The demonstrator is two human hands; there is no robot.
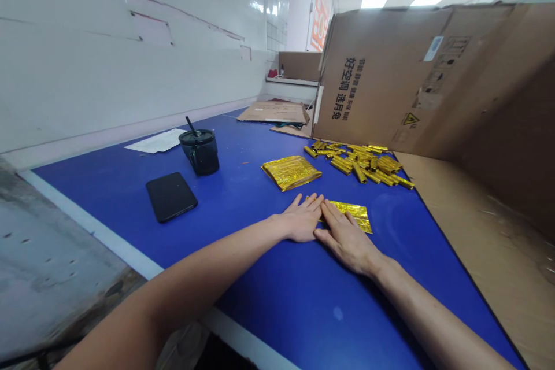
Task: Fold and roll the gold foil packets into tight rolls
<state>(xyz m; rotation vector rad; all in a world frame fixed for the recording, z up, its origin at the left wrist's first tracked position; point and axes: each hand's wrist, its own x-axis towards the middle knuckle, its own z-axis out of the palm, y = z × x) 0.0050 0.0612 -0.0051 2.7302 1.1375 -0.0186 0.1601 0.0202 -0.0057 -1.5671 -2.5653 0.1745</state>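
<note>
A flat sheet of shiny gold foil paper lies on the blue table, partly covered by both hands. My left hand rests flat on its left part, fingers stretched out. Beside it, my right hand lies flat on the foil's front edge, its fingertips close to or touching the left fingers. Just beyond the hands is a stack of gold foil sheets. Farther back to the right, a pile of rolled gold foil tubes is heaped loosely.
On the left stand a dark mug with a straw and a black phone or tablet. White paper lies behind them. A large cardboard box borders the table's right side, and flat cardboard lies at the far end.
</note>
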